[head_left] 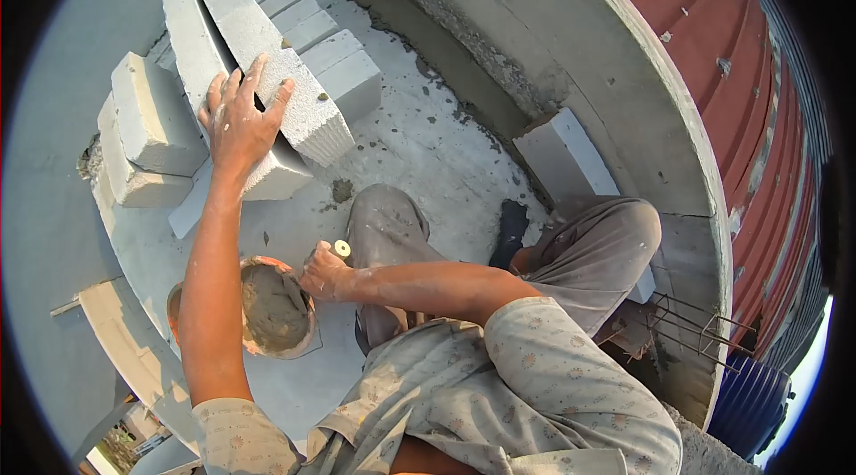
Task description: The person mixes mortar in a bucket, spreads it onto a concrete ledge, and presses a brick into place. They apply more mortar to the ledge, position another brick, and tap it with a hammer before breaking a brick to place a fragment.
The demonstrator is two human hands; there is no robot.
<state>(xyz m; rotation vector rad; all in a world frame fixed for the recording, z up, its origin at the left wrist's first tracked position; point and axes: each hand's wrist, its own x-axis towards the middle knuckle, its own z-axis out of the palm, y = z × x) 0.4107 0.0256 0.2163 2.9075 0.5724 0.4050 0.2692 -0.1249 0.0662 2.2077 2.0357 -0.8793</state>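
Warm, even daylight fills the view, bright but not harsh. Around the bowl of mortar (276,307) the concrete floor (419,145) looks pale and slightly washed out, with only soft, short shadows. The darkest shadow lies above the bowl, under the fingers of the left hand (236,123) on a block (308,110). Just right of the bowl, the right hand (323,274) and the handle (341,249) in its fist are sharp. Far right of the bowl the wall (624,92) bows into a curve from the fisheye lens, detail softens, and a sliver of sky (807,386) burns out white. Black corners with a faint blue fringe frame the round picture.
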